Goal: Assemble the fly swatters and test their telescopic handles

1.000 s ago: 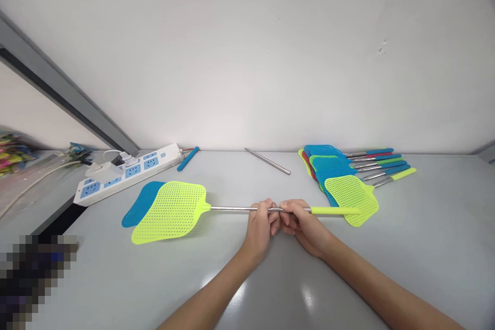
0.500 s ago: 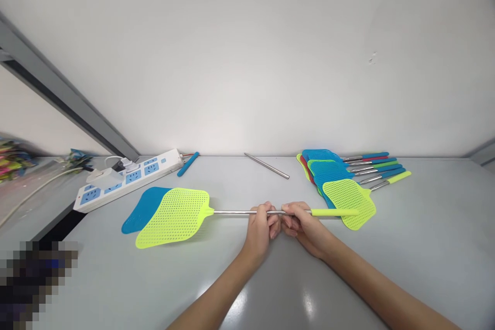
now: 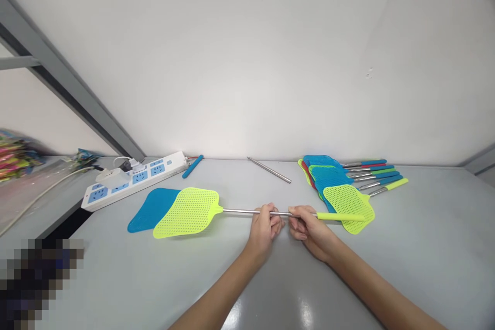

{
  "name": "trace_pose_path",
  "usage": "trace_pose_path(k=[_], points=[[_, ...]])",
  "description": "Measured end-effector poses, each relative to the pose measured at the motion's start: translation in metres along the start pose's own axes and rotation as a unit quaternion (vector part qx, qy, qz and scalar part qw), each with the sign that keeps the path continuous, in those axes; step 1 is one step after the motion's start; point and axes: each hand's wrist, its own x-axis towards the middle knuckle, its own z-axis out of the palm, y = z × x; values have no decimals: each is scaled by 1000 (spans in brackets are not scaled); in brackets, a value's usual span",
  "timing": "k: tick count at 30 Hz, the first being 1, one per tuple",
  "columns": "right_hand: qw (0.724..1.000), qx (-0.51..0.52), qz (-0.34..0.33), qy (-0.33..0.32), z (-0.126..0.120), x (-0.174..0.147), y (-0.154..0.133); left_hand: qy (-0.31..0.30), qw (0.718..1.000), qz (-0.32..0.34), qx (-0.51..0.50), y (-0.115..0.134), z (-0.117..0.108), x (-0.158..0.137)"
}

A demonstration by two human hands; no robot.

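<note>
Your left hand [image 3: 263, 229] and right hand [image 3: 312, 231] clamped on a lime swatter [image 3: 189, 214], mesh [image 3: 181, 219] left of your grip, handle [image 3: 338, 216] right, swatter pile [image 3: 330, 178] beyond and right, clear plastic [image 3: 40, 188] and blurred colourful items [image 3: 17, 159] far left, whether bagged unclear

Grey worktop [image 3: 425, 247]. Left of the steel tube [image 3: 269, 170]: power strip [image 3: 133, 181], blue handle [image 3: 192, 166], blue swatter head [image 3: 152, 210]. Right of it: stacked flyswatters [image 3: 324, 176].
</note>
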Motion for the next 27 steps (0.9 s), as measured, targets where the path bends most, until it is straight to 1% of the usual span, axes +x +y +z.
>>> trace_pose_path(k=[9, 13, 17, 22, 27], points=[[1000, -3, 15, 12, -7, -11, -5, 1, 1000, -8, -6, -2, 0, 1], [1000, -11, 6, 16, -9, -13, -4, -5, 1000, -8, 10, -3, -2, 3], [1000, -16, 2, -2, -8, -12, -5, -1, 1000, -1, 19, -3, -3, 5], [999, 11, 15, -38, -7, -12, -7, 0, 996, 2, 87, -1, -2, 4], [998, 8, 7, -56, -8, -13, -5, -10, 993, -1, 119, 2, -2, 2]])
